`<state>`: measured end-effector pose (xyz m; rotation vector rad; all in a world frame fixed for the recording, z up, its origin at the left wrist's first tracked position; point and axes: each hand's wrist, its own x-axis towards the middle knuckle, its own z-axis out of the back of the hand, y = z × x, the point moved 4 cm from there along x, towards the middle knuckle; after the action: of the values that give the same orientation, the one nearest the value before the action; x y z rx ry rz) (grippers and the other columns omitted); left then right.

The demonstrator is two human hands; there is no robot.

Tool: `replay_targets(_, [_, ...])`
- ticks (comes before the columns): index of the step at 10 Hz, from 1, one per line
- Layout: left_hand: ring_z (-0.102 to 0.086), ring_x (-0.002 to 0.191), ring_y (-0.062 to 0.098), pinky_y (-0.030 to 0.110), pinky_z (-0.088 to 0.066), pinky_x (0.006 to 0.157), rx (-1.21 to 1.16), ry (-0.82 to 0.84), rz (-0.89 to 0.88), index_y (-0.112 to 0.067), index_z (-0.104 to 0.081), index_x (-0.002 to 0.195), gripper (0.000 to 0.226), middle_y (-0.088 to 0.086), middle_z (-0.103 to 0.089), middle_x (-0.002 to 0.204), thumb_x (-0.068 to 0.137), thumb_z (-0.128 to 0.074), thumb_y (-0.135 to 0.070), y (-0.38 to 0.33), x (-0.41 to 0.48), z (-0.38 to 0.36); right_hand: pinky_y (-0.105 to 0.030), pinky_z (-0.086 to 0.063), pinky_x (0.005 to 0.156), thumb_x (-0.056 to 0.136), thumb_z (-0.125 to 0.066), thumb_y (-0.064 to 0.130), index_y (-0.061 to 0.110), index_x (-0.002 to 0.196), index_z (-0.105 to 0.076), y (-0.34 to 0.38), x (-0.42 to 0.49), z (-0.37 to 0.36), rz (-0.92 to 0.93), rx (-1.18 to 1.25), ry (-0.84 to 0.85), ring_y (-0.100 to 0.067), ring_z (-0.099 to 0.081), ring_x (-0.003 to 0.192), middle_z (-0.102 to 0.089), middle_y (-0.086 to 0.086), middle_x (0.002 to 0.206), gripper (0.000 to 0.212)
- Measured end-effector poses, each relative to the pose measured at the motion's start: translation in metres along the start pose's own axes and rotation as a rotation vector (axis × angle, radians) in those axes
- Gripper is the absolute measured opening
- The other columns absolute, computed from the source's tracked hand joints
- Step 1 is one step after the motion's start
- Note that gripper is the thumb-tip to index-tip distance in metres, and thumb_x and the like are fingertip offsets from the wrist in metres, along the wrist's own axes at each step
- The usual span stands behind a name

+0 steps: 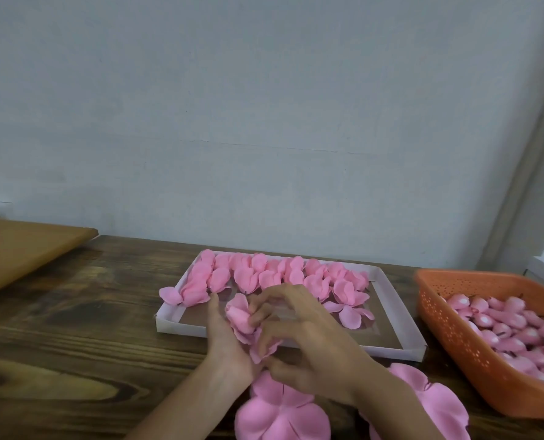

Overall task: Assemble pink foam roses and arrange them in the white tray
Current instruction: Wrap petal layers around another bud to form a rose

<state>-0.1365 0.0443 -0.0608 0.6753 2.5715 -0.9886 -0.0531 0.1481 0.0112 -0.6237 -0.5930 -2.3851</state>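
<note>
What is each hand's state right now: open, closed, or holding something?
Left hand: holds the pink foam rose.
Right hand: pinches the same rose's petals.

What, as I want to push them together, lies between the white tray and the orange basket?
Nothing: only a narrow bare strip of wooden table separates the tray from the basket, seen in the head view.

dark wooden table (74, 328), white tray (397, 306), orange basket (448, 328)
</note>
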Motion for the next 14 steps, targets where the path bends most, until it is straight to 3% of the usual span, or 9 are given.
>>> replay_targets(1, [-0.068, 0.066, 0.031, 0.035, -0.057, 0.057, -0.077, 0.18, 0.01, -0.012, -0.066, 0.095, 0.061, 0.012, -0.07, 0.078, 0.098, -0.046, -0.07, 0.004, 0.007, -0.001, -0.04, -0.045, 0.101, 0.077, -0.077, 0.019, 0.027, 0.089, -0.076, -0.004, -0.001, -0.005, -0.042, 0.02, -0.023, -0.013, -0.049, 0.131, -0.049, 0.006, 0.134, 0.014])
replay_targets(2, [-0.072, 0.073, 0.033, 0.037, -0.056, 0.069, -0.141, 0.268, 0.015, -0.005, -0.072, 0.089, 0.069, 0.016, -0.073, 0.082, 0.096, -0.049, -0.07, 0.005, 0.001, -0.007, -0.037, -0.05, 0.096, 0.082, -0.08, 0.021, 0.026, 0.089, -0.078, -0.009, -0.002, -0.011, -0.113, 0.066, -0.111, -0.015, -0.051, 0.127, -0.047, 0.009, 0.132, 0.009])
replay_targets(3, [-0.07, 0.076, 0.032, 0.037, -0.055, 0.066, -0.132, 0.342, 0.056, -0.005, -0.072, 0.082, 0.068, 0.017, -0.069, 0.089, 0.092, -0.052, -0.07, 0.008, -0.006, -0.014, -0.031, -0.051, 0.094, 0.082, -0.083, 0.026, 0.028, 0.087, -0.079, -0.01, -0.002, -0.015, -0.173, 0.065, -0.233, -0.009, -0.051, 0.125, -0.047, 0.014, 0.127, 0.007])
replay_targets(4, [-0.07, 0.084, 0.034, 0.036, -0.059, 0.066, -0.144, 0.37, 0.068, -0.01, -0.065, 0.087, 0.062, 0.017, -0.064, 0.1, 0.081, -0.061, -0.071, 0.01, -0.008, -0.016, -0.029, -0.049, 0.094, 0.076, -0.086, 0.028, 0.029, 0.082, -0.078, -0.008, -0.002, -0.018, -0.183, 0.04, -0.309, -0.006, -0.05, 0.121, -0.045, 0.018, 0.12, 0.01])
replay_targets(5, [-0.071, 0.081, 0.034, 0.035, -0.06, 0.062, -0.18, 0.394, 0.068, -0.012, -0.064, 0.086, 0.061, 0.015, -0.062, 0.098, 0.083, -0.06, -0.072, 0.01, -0.008, -0.017, -0.035, -0.049, 0.093, 0.072, -0.087, 0.028, 0.031, 0.081, -0.078, -0.006, -0.002, -0.02, -0.193, 0.004, -0.35, -0.009, -0.05, 0.116, -0.047, 0.017, 0.114, 0.013])
replay_targets(7, [-0.054, 0.076, 0.023, 0.034, -0.044, 0.072, -0.186, 0.411, 0.027, -0.015, -0.062, 0.083, 0.059, 0.005, -0.053, 0.083, 0.083, -0.057, -0.074, 0.008, -0.006, -0.017, -0.038, -0.049, 0.078, 0.071, -0.087, 0.019, 0.032, 0.081, -0.079, -0.004, -0.002, -0.022, -0.187, -0.1, -0.477, -0.013, -0.052, 0.094, -0.059, 0.016, 0.091, 0.019])
replay_targets(8, [-0.057, 0.071, 0.021, 0.034, -0.049, 0.069, -0.167, 0.432, 0.009, -0.014, -0.065, 0.082, 0.06, 0.004, -0.056, 0.08, 0.08, -0.063, -0.074, 0.012, -0.006, -0.017, -0.039, -0.049, 0.074, 0.072, -0.084, 0.014, 0.028, 0.084, -0.078, -0.005, -0.004, -0.022, -0.175, -0.143, -0.553, -0.017, -0.053, 0.089, -0.062, 0.017, 0.085, 0.019])
replay_targets(13, [-0.059, 0.06, 0.015, 0.03, -0.055, 0.062, -0.049, 0.475, -0.017, -0.019, -0.069, 0.066, 0.052, -0.001, -0.053, 0.063, 0.08, -0.075, -0.069, 0.017, -0.002, -0.015, -0.039, -0.048, 0.069, 0.087, -0.081, 0.026, 0.026, 0.087, -0.07, 0.002, -0.002, -0.026, -0.18, -0.251, -0.513, -0.015, -0.049, 0.084, -0.056, 0.018, 0.083, 0.011])
replay_targets(14, [-0.066, 0.063, 0.016, 0.032, -0.057, 0.064, 0.0, 0.487, -0.054, -0.018, -0.075, 0.068, 0.053, 0.0, -0.062, 0.065, 0.076, -0.077, -0.07, 0.018, 0.002, -0.013, -0.039, -0.049, 0.069, 0.083, -0.084, 0.024, 0.026, 0.084, -0.07, 0.001, -0.003, -0.023, -0.19, -0.273, -0.548, -0.016, -0.049, 0.084, -0.059, 0.018, 0.08, 0.014])
